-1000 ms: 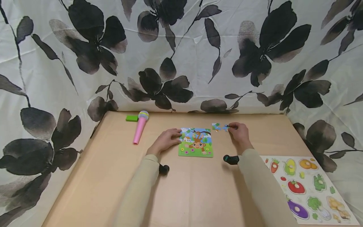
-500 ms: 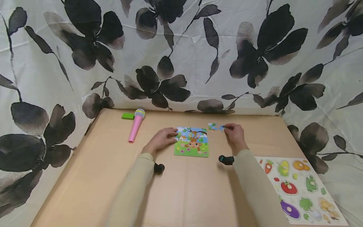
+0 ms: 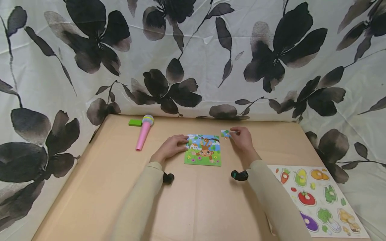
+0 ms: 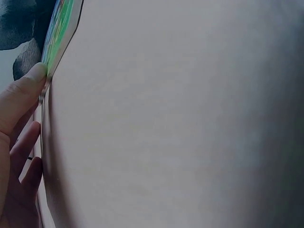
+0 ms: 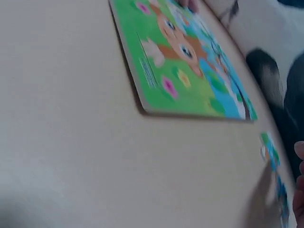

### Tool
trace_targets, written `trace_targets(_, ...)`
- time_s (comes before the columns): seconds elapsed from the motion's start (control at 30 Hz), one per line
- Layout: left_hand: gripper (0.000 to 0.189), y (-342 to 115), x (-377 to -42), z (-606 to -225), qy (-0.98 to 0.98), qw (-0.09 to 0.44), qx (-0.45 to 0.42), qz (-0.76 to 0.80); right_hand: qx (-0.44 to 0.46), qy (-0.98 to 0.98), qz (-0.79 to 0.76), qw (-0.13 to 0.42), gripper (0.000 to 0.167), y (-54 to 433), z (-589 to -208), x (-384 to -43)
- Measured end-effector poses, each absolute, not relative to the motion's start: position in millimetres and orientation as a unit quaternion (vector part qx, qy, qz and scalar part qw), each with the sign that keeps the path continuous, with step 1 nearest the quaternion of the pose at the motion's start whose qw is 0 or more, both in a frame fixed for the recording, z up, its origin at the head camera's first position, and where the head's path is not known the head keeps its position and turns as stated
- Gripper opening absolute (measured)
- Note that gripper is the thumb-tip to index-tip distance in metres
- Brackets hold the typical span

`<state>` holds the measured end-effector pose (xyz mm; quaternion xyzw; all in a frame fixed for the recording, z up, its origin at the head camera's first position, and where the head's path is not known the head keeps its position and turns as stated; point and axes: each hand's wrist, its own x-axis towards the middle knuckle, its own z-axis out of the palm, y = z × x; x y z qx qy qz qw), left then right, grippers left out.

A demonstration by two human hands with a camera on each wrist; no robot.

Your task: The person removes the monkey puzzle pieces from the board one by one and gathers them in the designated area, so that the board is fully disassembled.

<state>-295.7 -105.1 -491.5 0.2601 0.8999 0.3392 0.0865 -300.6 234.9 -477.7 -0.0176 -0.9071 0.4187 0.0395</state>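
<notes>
A square jigsaw puzzle [image 3: 202, 150] with a monkey picture lies at the middle of the table. My left hand [image 3: 170, 148] holds its left edge; in the left wrist view the thumb [image 4: 35, 73] is against the board's side. Right of the puzzle, a small blue-and-green puzzle piece [image 3: 224, 133] lies on the table. My right hand [image 3: 243, 142] is at its right side, with thumb and index finger close together. The right wrist view shows the piece [image 5: 270, 149] and another blue piece [image 5: 282, 197] close to my fingers. I cannot tell whether they pinch a piece.
A pink toy microphone [image 3: 144, 133] lies at the back left beside a green block [image 3: 135, 123]. At the right front lies a white board with vegetable pictures [image 3: 328, 201], partly under my right sleeve. A floral cloth [image 3: 193, 60] hangs behind the table.
My right hand has moved left, toward the leftmost piece, and now covers the second piece in the head view. My left hand stays at the puzzle. The head view has shifted slightly.
</notes>
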Motion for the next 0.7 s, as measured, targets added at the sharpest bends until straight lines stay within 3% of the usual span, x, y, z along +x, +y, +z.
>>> trace_targets(0.23, 0.041, -104.6, -294.0, -489.1, 0.900, 0.091, 0.260, 0.338, 0.031, -0.882, 0.469, -0.032, 0.034, 204.9, -470.0, -287.2)
trace_targets(0.7, 0.040, -104.0, -293.7, -490.2, 0.900, 0.083, 0.259, 0.342, 0.052, -0.884, 0.462, -0.051, 0.031, 181.1, -482.9, -284.7)
